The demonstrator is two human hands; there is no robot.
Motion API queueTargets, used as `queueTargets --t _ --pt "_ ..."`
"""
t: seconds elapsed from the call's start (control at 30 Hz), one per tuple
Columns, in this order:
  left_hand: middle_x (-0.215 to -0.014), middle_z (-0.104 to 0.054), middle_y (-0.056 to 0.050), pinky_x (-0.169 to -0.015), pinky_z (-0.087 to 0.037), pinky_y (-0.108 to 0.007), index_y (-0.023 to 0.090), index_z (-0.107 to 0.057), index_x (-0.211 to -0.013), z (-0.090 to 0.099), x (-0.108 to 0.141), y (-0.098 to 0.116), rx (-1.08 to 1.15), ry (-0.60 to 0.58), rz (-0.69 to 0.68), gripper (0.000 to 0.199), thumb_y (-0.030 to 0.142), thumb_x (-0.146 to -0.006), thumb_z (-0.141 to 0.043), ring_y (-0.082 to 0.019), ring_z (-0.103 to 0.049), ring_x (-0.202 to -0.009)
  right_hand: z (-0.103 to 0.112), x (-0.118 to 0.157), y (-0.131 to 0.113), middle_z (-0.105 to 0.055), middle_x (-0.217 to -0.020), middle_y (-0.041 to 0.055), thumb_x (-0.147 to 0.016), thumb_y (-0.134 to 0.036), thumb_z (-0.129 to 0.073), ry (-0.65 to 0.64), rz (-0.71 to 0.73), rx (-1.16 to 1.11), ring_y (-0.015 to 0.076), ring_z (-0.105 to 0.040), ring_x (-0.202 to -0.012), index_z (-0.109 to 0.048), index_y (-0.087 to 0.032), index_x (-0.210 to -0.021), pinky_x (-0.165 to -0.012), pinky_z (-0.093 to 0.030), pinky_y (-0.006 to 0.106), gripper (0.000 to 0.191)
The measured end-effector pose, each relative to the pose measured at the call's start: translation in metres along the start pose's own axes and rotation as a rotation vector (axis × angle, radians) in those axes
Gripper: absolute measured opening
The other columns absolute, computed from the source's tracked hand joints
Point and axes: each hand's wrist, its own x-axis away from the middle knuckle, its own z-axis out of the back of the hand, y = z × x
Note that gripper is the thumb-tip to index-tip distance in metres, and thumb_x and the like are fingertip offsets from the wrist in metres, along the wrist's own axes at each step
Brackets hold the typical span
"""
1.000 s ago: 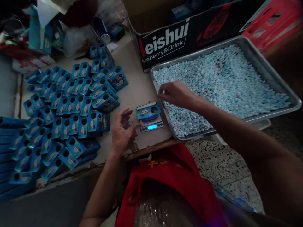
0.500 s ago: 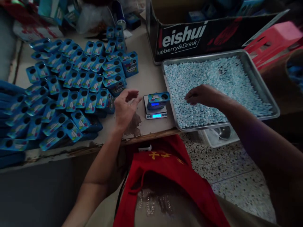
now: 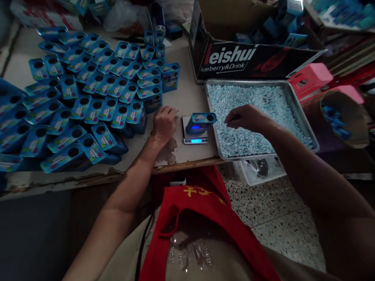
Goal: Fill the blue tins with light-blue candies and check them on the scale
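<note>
A blue candy tin (image 3: 200, 121) with a hole in its top stands on a small digital scale (image 3: 187, 136), whose display is lit. My left hand (image 3: 165, 124) rests on the table just left of the scale, fingers loosely bent and holding nothing I can see. To the right, a metal tray (image 3: 315, 146) holds a layer of small pale blue and white candies (image 3: 254, 142). My right hand (image 3: 244, 118) is low over the candies near the tray's left side, its fingertips pinched together. Whatever is between those fingertips is hidden.
Rows of blue tins (image 3: 109, 108) cover the table's left side. Behind the tray is a black cardboard box (image 3: 231, 62) with blue packs inside. A pink plastic stool (image 3: 315, 80) stands at the right, and a plastic container (image 3: 249, 177) with a scoop sits below the tray.
The view has shifted slightly. My left hand has lowered onto the table, its fingers less spread. My right hand stays over the candies, its fingertips drawn together. The tin remains on the scale.
</note>
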Motion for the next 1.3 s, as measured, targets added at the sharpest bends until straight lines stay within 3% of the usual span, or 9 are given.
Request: queueTargets --t 0.1,0.23,0.43,0.6,0.67,0.73,0.83,1.0,1.3 --pt "-0.128 -0.077 -0.014 -0.115 -0.054 -0.056 0.024 -0.082 -0.120 -0.001 -0.002 -0.005 0.012 0.013 -0.009 0.029 0.009 -0.098 -0.069 -0.040 -0.066 -0.128 0.005 0.001 -0.025 -0.078 -0.074 0.0026 -0.086 -0.019 -0.089 0.037 0.146 -0.056 0.0204 -0.073 -0.071 -0.088 -0.020 -0.090 -0.073 -0.058 0.034 0.005" --pt "-0.124 -0.076 -0.014 -0.115 -0.054 -0.056 0.024 -0.079 -0.111 -0.001 -0.003 -0.009 0.039 -0.011 -0.009 0.023 0.008 -0.097 -0.070 -0.040 -0.067 -0.128 -0.002 0.008 -0.067 -0.084 -0.095 0.0056 -0.090 -0.019 -0.081 0.153 0.363 0.131 0.0250 -0.077 -0.091 -0.090 -0.022 -0.099 -0.089 -0.061 0.038 0.013" --pt "-0.118 -0.075 -0.013 -0.112 -0.057 -0.053 0.025 -0.077 -0.102 -0.003 -0.003 -0.012 0.038 -0.029 -0.059 0.018 0.010 -0.095 -0.071 -0.037 -0.068 -0.122 -0.018 0.019 -0.096 -0.083 -0.111 0.0092 -0.098 -0.016 -0.071 0.183 0.436 0.322 0.0268 -0.077 -0.102 -0.090 -0.021 -0.105 -0.099 -0.057 0.039 0.021" --pt "-0.117 -0.076 -0.013 -0.106 -0.059 -0.054 0.027 -0.077 -0.102 -0.005 -0.005 -0.018 0.030 -0.013 -0.088 0.017 0.013 -0.095 -0.070 -0.038 -0.067 -0.120 -0.006 0.014 -0.052 -0.084 -0.113 0.0104 -0.103 -0.024 -0.072 0.269 0.315 0.383 0.0282 -0.077 -0.099 -0.089 -0.023 -0.114 -0.096 -0.057 0.041 0.021" --pt "-0.117 -0.076 -0.013 -0.106 -0.059 -0.054 0.027 -0.077 -0.103 -0.006 -0.007 -0.019 0.017 -0.009 -0.081 0.018 0.013 -0.095 -0.069 -0.038 -0.067 -0.120 -0.010 0.012 -0.021 -0.084 -0.109 0.0087 -0.096 -0.026 -0.081 0.149 0.229 0.454 0.0284 -0.077 -0.095 -0.090 -0.024 -0.117 -0.092 -0.058 0.041 0.022" --pt "-0.119 -0.076 -0.013 -0.108 -0.059 -0.054 0.026 -0.078 -0.104 -0.007 -0.007 -0.019 -0.001 -0.011 -0.068 0.018 0.013 -0.095 -0.069 -0.038 -0.068 -0.121 -0.023 0.013 0.008 -0.084 -0.117 0.0087 -0.088 -0.024 -0.088 0.005 0.199 0.492 0.0276 -0.077 -0.092 -0.089 -0.025 -0.126 -0.087 -0.058 0.039 0.039" --pt "-0.122 -0.076 -0.013 -0.111 -0.057 -0.054 0.025 -0.079 -0.105 -0.008 -0.008 -0.019 -0.008 -0.023 -0.051 0.018 0.012 -0.095 -0.071 -0.038 -0.068 -0.123 -0.044 0.011 0.037 -0.082 -0.131 0.0131 -0.089 -0.020 -0.081 0.025 0.226 0.494 0.0292 -0.079 -0.098 -0.087 -0.023 -0.132 -0.085 -0.057 0.037 0.043" --pt "-0.119 -0.077 -0.012 -0.111 -0.058 -0.052 0.025 -0.080 -0.104 -0.005 -0.006 -0.016 0.028 -0.049 -0.033 0.016 0.012 -0.099 -0.072 -0.036 -0.070 -0.122 -0.045 -0.005 0.045 -0.081 -0.092 0.0067 -0.087 -0.029 -0.078 0.180 0.151 0.202 0.0287 -0.076 -0.090 -0.085 -0.021 -0.101 -0.083 -0.055 0.038 0.017" --pt "-0.125 -0.079 -0.013 -0.112 -0.057 -0.050 0.024 -0.083 -0.115 -0.003 -0.009 -0.017 0.000 -0.055 -0.049 0.021 0.017 -0.102 -0.069 -0.037 -0.070 -0.125 -0.023 -0.003 0.049 -0.061 -0.062 -0.0027 -0.092 -0.042 -0.082 -0.063 0.036 -0.141 0.0166 -0.054 -0.060 -0.074 -0.023 -0.086 -0.062 -0.042 0.033 0.022"
